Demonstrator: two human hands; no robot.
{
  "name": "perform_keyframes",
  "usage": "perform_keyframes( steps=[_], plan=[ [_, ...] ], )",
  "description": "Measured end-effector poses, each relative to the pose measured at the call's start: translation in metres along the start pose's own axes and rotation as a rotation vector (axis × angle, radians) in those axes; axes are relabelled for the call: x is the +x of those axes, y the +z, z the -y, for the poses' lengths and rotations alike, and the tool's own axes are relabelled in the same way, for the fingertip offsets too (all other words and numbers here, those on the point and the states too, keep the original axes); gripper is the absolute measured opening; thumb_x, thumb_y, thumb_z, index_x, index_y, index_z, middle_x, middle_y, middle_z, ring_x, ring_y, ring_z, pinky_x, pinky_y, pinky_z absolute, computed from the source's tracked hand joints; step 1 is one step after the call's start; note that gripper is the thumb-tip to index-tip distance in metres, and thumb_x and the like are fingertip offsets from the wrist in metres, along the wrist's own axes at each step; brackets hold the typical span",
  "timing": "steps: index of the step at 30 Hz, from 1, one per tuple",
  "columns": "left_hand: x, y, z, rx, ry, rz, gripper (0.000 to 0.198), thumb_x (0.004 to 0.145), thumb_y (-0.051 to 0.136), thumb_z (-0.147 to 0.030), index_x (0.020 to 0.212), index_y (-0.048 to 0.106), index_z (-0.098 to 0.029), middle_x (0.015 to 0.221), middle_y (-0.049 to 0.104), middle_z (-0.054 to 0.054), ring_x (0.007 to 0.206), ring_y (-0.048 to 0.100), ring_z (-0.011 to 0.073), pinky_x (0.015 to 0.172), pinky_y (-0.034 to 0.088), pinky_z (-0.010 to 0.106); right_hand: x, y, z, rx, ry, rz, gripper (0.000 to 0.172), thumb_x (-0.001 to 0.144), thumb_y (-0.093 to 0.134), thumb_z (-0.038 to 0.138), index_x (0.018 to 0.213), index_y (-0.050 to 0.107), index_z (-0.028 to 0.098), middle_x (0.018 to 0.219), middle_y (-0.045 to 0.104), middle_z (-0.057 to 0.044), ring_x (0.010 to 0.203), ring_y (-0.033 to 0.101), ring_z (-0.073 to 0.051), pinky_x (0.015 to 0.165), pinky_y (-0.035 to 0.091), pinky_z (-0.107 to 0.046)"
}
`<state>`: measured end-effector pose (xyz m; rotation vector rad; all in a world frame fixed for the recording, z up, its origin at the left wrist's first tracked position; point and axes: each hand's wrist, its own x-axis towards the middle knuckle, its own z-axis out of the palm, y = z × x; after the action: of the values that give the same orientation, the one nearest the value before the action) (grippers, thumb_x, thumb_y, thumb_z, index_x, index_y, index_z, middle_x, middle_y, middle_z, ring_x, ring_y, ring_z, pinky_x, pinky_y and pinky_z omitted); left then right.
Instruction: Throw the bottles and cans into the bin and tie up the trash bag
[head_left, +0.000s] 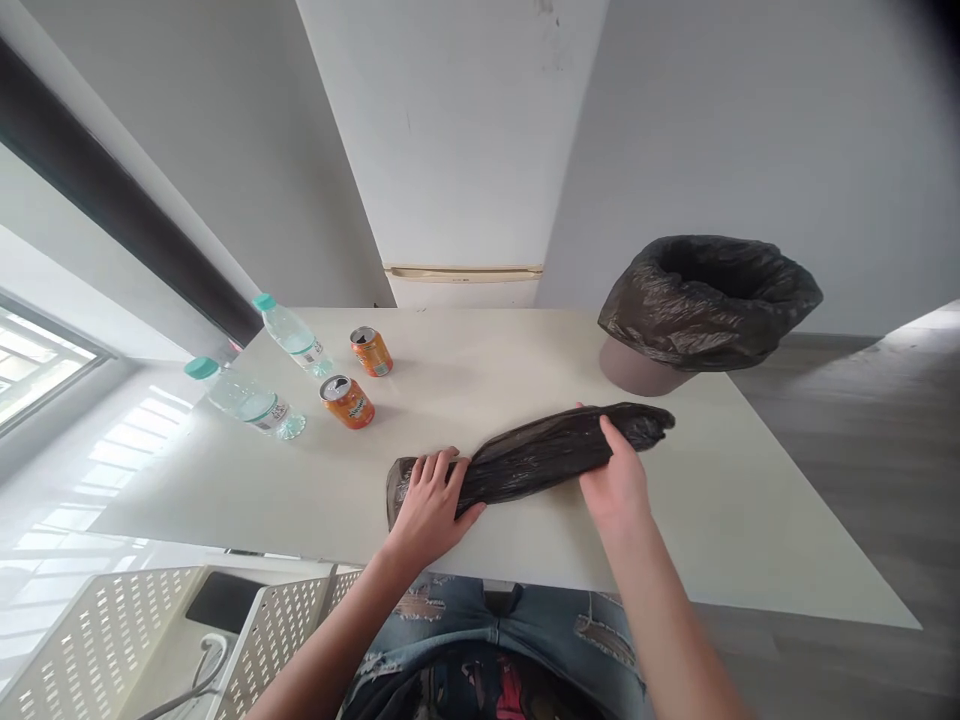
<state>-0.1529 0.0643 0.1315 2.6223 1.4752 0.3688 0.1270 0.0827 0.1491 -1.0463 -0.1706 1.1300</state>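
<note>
- your black plastic bag (536, 466) lies across the near part of the counter (487, 355), drawn into a long strip slanting up to the right.
- your left hand (435, 506) rests palm down over its left end; whether those fingers pinch or only press, i cannot tell.
- your right hand (619, 482) grasps the strip near its other end, thumb on top.
- the lengthwise gathering looks mostly done; your left end spreads looser, so that part seems unfinished, and no knot shows.
- beyond your right hand, the bin (637, 374) already wears its dark liner (675, 322).
- two bottles (251, 404) and two orange cans (349, 405) stand to your left, untouched.
</note>
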Motion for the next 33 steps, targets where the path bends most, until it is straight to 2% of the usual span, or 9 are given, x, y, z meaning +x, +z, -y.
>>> perform_keyframes(
  steps=[6,12,15,17,19,25,28,30,33],
  plan=[
    [0.004,0.005,-0.009,-0.005,0.036,0.011,0.049,0.103,0.057,-0.047,0.142,0.055,-0.016,0.138,0.06,0.017,0.123,0.053,0.0368,0.108,0.042,0.055,0.018,-0.037,0.021,-0.321,-0.456,-0.103,0.057,0.099,0.049,0.051,0.148,0.046,0.022,0.162,0.049,-0.017,0.147,0.053,-0.036,0.114,0.055,-0.061],
    [0.02,0.01,-0.018,-0.071,0.105,0.042,0.043,0.104,0.057,-0.043,0.14,0.056,-0.019,0.137,0.062,0.015,0.123,0.056,0.0362,0.104,0.045,0.054,-0.014,-0.019,0.033,-0.635,-0.881,-0.207,0.038,0.102,0.054,0.05,0.125,0.058,0.021,0.104,0.072,-0.012,0.097,0.074,-0.032,0.091,0.062,-0.052],
    [0.021,0.007,-0.008,-0.17,0.091,0.045,0.044,0.103,0.06,-0.044,0.14,0.054,-0.02,0.136,0.063,0.014,0.125,0.057,0.0359,0.105,0.046,0.054,-0.039,0.002,0.026,-1.197,-0.967,0.272,0.024,0.101,0.054,0.034,0.117,0.066,0.02,0.105,0.074,-0.014,0.101,0.072,-0.032,0.094,0.058,-0.049],
    [0.017,0.004,0.002,-0.312,0.057,0.043,0.05,0.102,0.062,-0.049,0.141,0.05,-0.02,0.137,0.062,0.014,0.129,0.057,0.0353,0.11,0.045,0.054,-0.05,0.015,0.012,-1.579,-0.935,0.694,0.028,0.097,0.053,0.02,0.122,0.066,0.02,0.114,0.075,-0.014,0.101,0.072,-0.031,0.091,0.057,-0.046],
    [0.012,0.0,0.01,-0.515,-0.009,0.035,0.055,0.104,0.058,-0.051,0.146,0.043,-0.021,0.142,0.061,0.015,0.134,0.056,0.0328,0.114,0.045,0.052,-0.056,0.025,-0.006,-1.833,-0.876,0.931,0.034,0.096,0.049,0.012,0.125,0.065,0.02,0.113,0.074,-0.013,0.095,0.072,-0.029,0.086,0.056,-0.044],
    [0.005,0.0,0.008,-0.73,-0.091,-0.025,0.037,0.104,0.058,-0.044,0.135,0.05,-0.025,0.143,0.058,0.012,0.134,0.059,0.0276,0.114,0.049,0.043,-0.058,0.032,-0.039,-1.892,-0.842,0.992,0.034,0.1,0.059,0.022,0.133,0.059,0.016,0.118,0.071,-0.014,0.108,0.068,-0.031,0.092,0.054,-0.045],
    [0.007,0.01,0.001,-0.619,-0.116,-0.085,0.017,0.105,0.05,-0.028,0.122,0.052,-0.023,0.128,0.061,0.011,0.119,0.063,0.0258,0.106,0.053,0.044,-0.058,0.025,-0.027,-1.804,-0.874,0.979,0.068,0.1,0.062,0.058,0.152,0.05,0.015,0.142,0.063,-0.02,0.132,0.058,-0.038,0.108,0.05,-0.054],
    [0.008,0.015,0.001,-0.563,-0.104,-0.111,0.025,0.105,0.041,-0.019,0.128,0.051,-0.022,0.124,0.062,0.011,0.117,0.062,0.0254,0.105,0.054,0.045,-0.057,0.018,-0.019,-1.802,-0.902,0.953,0.084,0.101,0.053,0.069,0.165,0.037,0.016,0.161,0.049,-0.021,0.151,0.041,-0.041,0.123,0.038,-0.061],
    [0.008,0.018,0.004,-0.474,-0.057,-0.121,0.05,0.098,0.037,-0.007,0.145,0.048,-0.021,0.135,0.06,0.013,0.127,0.058,0.0261,0.113,0.051,0.047,-0.048,0.005,-0.019,-1.848,-0.866,0.927,0.074,0.11,0.034,0.06,0.173,0.021,0.024,0.176,0.029,-0.012,0.164,0.021,-0.037,0.131,0.024,-0.065]
  ],
)
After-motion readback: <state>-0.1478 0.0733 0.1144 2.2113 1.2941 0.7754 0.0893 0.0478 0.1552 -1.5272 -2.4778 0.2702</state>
